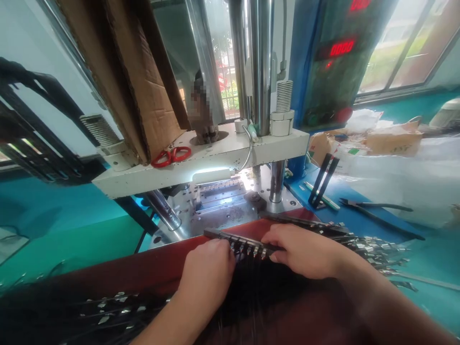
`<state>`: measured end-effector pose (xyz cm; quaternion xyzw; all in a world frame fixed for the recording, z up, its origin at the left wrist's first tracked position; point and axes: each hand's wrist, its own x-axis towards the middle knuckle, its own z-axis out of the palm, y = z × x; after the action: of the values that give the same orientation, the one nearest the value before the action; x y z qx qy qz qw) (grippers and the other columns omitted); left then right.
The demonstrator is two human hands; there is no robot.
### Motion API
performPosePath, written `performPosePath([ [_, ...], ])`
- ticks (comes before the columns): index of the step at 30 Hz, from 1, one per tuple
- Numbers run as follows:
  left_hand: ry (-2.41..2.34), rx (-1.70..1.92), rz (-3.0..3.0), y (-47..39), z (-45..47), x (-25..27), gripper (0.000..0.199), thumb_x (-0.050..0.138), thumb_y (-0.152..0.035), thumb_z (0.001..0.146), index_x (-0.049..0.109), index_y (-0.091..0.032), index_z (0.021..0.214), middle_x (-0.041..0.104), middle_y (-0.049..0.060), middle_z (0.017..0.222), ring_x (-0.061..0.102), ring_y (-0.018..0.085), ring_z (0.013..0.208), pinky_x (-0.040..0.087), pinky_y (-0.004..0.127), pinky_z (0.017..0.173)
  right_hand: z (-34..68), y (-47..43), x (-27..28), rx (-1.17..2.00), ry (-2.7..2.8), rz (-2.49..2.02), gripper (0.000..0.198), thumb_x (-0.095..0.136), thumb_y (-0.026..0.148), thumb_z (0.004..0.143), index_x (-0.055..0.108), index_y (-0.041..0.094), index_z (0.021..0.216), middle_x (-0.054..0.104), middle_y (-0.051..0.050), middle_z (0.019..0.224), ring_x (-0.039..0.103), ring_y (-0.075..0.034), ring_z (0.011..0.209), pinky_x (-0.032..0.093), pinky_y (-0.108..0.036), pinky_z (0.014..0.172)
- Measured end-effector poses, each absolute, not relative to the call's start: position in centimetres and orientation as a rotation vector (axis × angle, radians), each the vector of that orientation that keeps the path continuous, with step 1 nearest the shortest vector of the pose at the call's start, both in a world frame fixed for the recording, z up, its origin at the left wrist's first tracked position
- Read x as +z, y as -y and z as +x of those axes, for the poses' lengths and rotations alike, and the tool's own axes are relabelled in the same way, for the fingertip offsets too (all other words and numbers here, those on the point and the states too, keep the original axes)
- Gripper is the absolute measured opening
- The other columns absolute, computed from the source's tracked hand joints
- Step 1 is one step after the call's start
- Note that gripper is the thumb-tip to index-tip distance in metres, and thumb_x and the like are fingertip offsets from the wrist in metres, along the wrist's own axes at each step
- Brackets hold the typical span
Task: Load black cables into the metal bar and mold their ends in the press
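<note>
A dark metal bar (244, 241) lies across in front of me, with a row of small shiny metal terminals (254, 251) along its near side. Thin black cables run down from the terminals. My left hand (207, 268) is closed around the bar's left part; its fingertips are mostly hidden. At the other end, my right hand (300, 250) pinches the bar between thumb and fingers. Both hands are above a reddish-brown work surface (151, 258).
Behind stands a press with a white plate (172, 175) and a lit metal die (223, 195). Red-handled scissors (171, 156) and cardboard (143, 86) rest on the plate. Pliers (377, 213) lie right. Cable bundles with metal ends (373, 249) sit right, others (111, 306) left.
</note>
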<state>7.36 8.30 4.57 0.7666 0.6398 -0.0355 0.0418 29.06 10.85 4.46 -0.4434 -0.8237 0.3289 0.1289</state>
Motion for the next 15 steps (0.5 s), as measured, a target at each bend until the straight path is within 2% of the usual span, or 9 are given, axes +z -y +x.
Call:
performPosePath([
  [6, -1.973, -0.047, 2.324, -8.22, 7.25, 4.31, 0.029, 0.038, -0.029, 0.092, 0.063, -0.020, 0.081, 0.071, 0.009, 0.089, 0.066, 0.028, 0.085, 0.044, 0.036, 0.067, 29.03, -10.70, 4.79, 0.949, 2.418, -1.348, 0.014, 0.060, 0.018, 0.082, 0.072, 0.020, 0.089, 0.072, -0.006, 0.091, 0.064, -0.023, 0.085, 0.044, -0.030, 0.078],
  [15, -1.998, -0.066, 2.343, -8.47, 7.58, 4.20, 0.028, 0.037, -0.024, 0.091, 0.062, -0.020, 0.081, 0.071, 0.008, 0.088, 0.067, 0.032, 0.085, 0.048, 0.042, 0.067, 28.96, -10.80, 4.98, 0.955, 2.458, -1.373, 0.013, 0.059, 0.019, 0.082, 0.071, 0.019, 0.086, 0.071, -0.006, 0.092, 0.063, -0.023, 0.086, 0.044, -0.029, 0.077],
])
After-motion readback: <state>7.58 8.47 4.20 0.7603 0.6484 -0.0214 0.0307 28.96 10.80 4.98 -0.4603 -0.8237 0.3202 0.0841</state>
